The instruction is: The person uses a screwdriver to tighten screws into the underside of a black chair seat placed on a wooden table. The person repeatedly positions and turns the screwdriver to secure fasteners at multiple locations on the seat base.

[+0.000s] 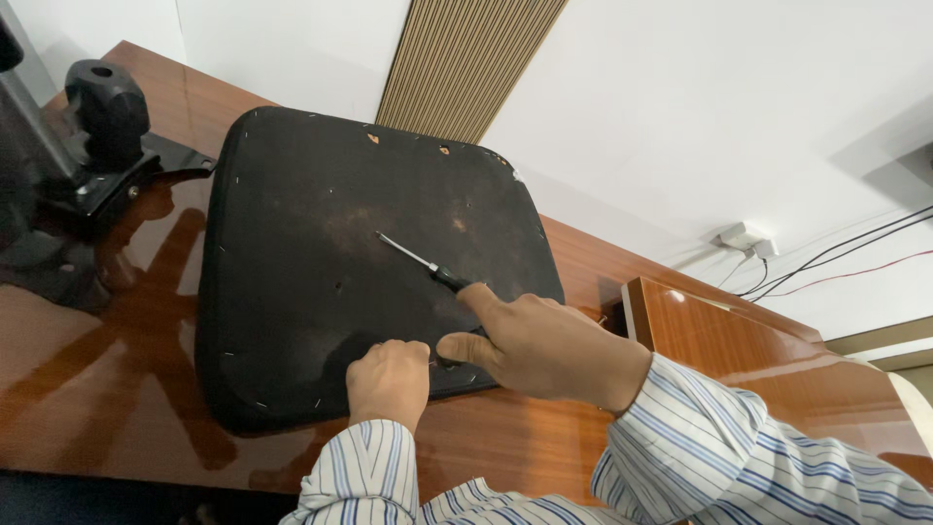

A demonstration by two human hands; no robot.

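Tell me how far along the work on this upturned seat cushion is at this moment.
Done: the black seat cushion lies underside up on the wooden table, and the black chair mechanism sits apart at the table's far left. In hand: the right hand holds a screwdriver, tip resting on the fabric; the left hand is fisted on the cushion's near edge. Left: the mount holes are bare, nothing attached.

The black seat pad [321, 262] filled the middle of the desk [126, 389], with bare wood open along its left and near edges. A black chair mechanism [97, 146] blocked the far left corner, and a raised wooden ledge [739, 350] closed off the right side.
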